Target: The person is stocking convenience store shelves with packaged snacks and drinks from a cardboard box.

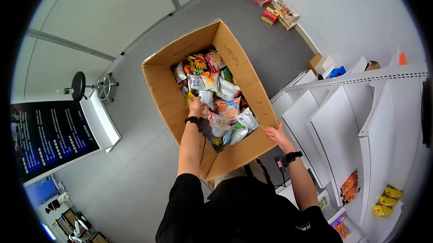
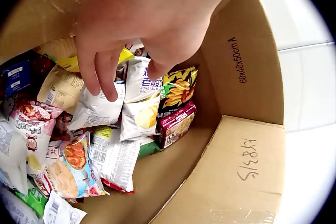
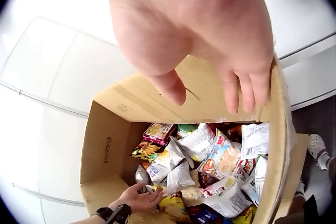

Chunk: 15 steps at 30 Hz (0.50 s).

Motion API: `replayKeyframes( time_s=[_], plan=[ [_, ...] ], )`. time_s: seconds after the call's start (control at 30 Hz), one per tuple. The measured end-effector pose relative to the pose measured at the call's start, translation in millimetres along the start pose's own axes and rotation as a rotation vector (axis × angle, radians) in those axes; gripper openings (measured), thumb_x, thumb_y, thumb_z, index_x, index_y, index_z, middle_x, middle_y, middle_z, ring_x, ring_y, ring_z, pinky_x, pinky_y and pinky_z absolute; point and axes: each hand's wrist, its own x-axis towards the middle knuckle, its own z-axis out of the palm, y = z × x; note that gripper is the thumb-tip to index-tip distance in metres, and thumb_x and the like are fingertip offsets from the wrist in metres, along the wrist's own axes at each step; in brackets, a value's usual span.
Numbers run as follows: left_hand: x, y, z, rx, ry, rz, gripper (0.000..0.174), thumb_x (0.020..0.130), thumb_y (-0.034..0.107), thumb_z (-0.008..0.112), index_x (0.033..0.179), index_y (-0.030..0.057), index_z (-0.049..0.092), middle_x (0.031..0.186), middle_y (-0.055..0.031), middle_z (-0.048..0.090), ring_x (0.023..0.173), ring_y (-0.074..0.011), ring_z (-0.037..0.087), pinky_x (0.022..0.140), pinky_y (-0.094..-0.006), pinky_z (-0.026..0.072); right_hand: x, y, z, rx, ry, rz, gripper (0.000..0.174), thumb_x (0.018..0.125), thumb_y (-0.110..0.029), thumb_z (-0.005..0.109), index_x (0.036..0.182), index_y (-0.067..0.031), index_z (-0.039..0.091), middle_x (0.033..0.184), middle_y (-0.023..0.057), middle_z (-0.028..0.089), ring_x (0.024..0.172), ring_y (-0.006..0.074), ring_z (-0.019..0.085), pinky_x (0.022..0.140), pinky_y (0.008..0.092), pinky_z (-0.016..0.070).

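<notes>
A large cardboard box (image 1: 246,65) stands tall-sided below me, filled with snack packets. My left hand (image 1: 195,107) is down inside it by the left wall, fingers loosely extended. In the left wrist view its fingertips overlap a white packet (image 2: 100,107), beside a white-and-yellow chip bag (image 2: 140,119). A yellow bag (image 3: 174,205) lies under that hand in the right wrist view. My right hand (image 1: 280,137) grips the box's near right corner, its fingers hooked over the rim and the thumb on the inner side. A maroon snack box (image 2: 177,124) lies near the far wall.
White shelves (image 1: 336,130) run along the right, holding orange packets (image 1: 349,188) and yellow packets (image 1: 388,201). Snack boxes (image 1: 285,14) sit on the floor by the far wall. A round black stool (image 1: 79,86) and a dark screen (image 1: 54,137) are at left.
</notes>
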Motion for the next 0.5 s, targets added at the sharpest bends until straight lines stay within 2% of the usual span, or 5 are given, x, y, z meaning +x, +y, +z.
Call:
replayKeyframes(
  time_s=[0.07,0.17,0.3,0.37,0.5],
  plan=[
    [14.0,3.2,0.7,-0.009,0.057,0.059,0.058,0.084,0.019,0.057,0.133,0.0168,0.025,0.095,-0.0104,0.051,0.074,-0.0268,0.063,0.056,-0.0361,0.0481,-4.6,-3.2,7.1,0.009,0.049,-0.020,0.071,0.080,-0.017,0.060,0.133,-0.0127,0.013,0.090,0.0029,0.049,0.074,0.0078,0.049,0.062,0.0216,0.0411],
    [38.3,0.1,-5.9,0.042,0.059,0.054,0.058,0.083,0.016,0.055,0.134,0.0182,0.027,0.088,-0.0084,0.053,0.069,-0.0251,0.063,0.053,-0.0346,0.0486,-5.3,-4.0,8.8,0.012,0.047,-0.045,0.072,0.081,-0.016,0.060,0.134,-0.0122,0.012,0.098,0.0047,0.049,0.079,0.0095,0.050,0.066,0.0233,0.0430],
    [46.2,0.1,-14.0,0.116,0.084,0.025,0.058,0.082,0.014,0.054,0.134,0.0200,0.028,0.090,-0.0096,0.054,0.072,-0.0276,0.064,0.059,-0.0400,0.0531,-7.0,-3.3,9.2,0.026,0.073,-0.054,0.074,0.081,-0.016,0.061,0.135,-0.0110,0.011,0.114,0.0094,0.045,0.093,0.0145,0.051,0.078,0.0286,0.0448],
    [52.6,-1.4,-14.4,0.010,0.060,-0.022,0.058,0.082,0.012,0.053,0.134,0.0197,0.027,0.089,-0.0097,0.053,0.073,-0.0291,0.063,0.061,-0.0420,0.0539,-7.8,-3.7,8.9,0.046,0.060,-0.061,0.076,0.082,-0.017,0.062,0.136,-0.0105,0.010,0.121,0.0115,0.042,0.102,0.0175,0.050,0.084,0.0314,0.0443],
    [85.3,-9.5,-18.8,-0.187,0.017,-0.087,0.056,0.084,0.006,0.051,0.133,0.0190,0.027,0.086,-0.0097,0.052,0.075,-0.0311,0.062,0.065,-0.0443,0.0545,-9.1,-6.0,9.1,0.032,0.050,-0.081,0.077,0.082,-0.019,0.063,0.136,-0.0089,0.010,0.125,0.0126,0.041,0.108,0.0197,0.049,0.087,0.0323,0.0432]
  ],
)
